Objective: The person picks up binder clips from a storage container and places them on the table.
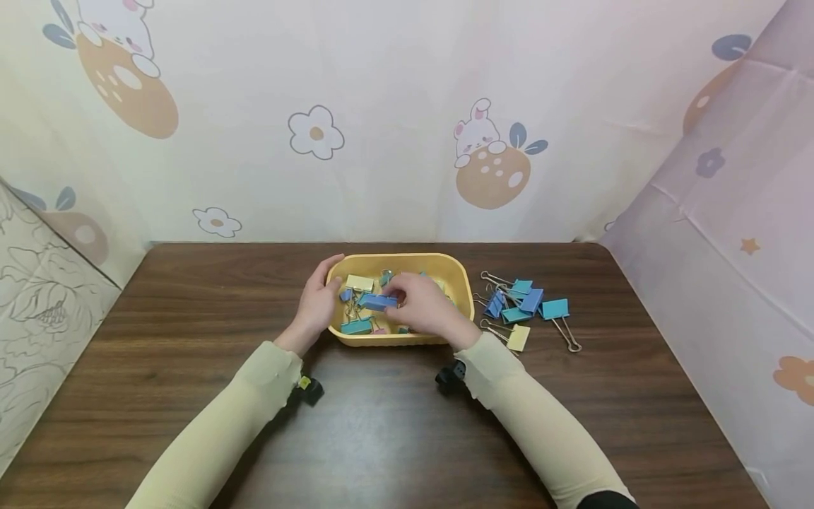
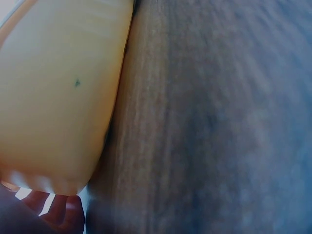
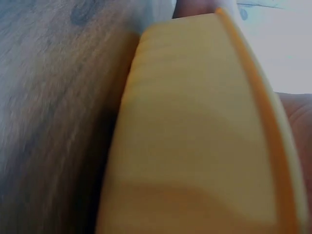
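Note:
A yellow plastic basket (image 1: 394,340) holds several binder clips in teal, blue, pale yellow and pink. My left hand (image 1: 313,305) grips its left end, thumb over the rim and fingers along the outside. Above the clips inside, my right hand (image 1: 422,304) pinches a blue binder clip (image 1: 379,302) between thumb and fingers. Part of the basket's contents is hidden under that hand. In the left wrist view, fingers (image 2: 57,212) lie at the end of the basket wall (image 2: 58,107). The right wrist view is mostly filled by the basket's side (image 3: 190,122).
Right of the basket lies a loose pile of binder clips on the brown wooden table (image 1: 191,353). Among them are a teal clip (image 1: 555,309) at the pile's right and a pale yellow clip (image 1: 518,338) in front. A patterned curtain (image 1: 394,177) hangs behind the table.

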Available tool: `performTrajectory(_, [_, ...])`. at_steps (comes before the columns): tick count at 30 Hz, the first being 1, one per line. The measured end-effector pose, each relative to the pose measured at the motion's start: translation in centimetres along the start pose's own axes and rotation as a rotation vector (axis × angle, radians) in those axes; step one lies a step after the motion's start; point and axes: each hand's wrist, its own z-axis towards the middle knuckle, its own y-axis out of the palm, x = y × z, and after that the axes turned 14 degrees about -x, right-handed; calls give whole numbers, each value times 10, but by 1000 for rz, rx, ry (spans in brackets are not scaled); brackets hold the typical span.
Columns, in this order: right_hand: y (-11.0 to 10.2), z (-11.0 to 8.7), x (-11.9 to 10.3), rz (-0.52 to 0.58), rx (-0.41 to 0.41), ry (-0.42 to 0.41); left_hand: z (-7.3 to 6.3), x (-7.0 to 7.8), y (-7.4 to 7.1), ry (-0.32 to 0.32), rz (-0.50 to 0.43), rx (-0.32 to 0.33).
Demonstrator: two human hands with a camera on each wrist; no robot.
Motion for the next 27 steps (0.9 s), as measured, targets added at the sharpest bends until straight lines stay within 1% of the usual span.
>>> performTrajectory(4, [-8, -12, 5, -23, 34, -25, -1, -1, -1, -2, -10, -3])
performTrajectory(8, [-20, -28, 15, -35, 78, -26, -2, -1, -2, 1, -8, -3])
performTrajectory(13, [-38, -57, 36, -11, 148, -2, 0, -1, -1, -3, -1, -3])
performTrajectory(19, [-58, -91, 64, -36, 211, 46, 0, 1, -1, -11, -5, -3])
performTrajectory(23, [-63, -112, 82, -78, 224, 81, 0, 0, -1, -8, -5, -4])
performTrajectory(27, [-59, -128, 98, -126, 203, 109, 0, -1, -1, -4, -3, -1])
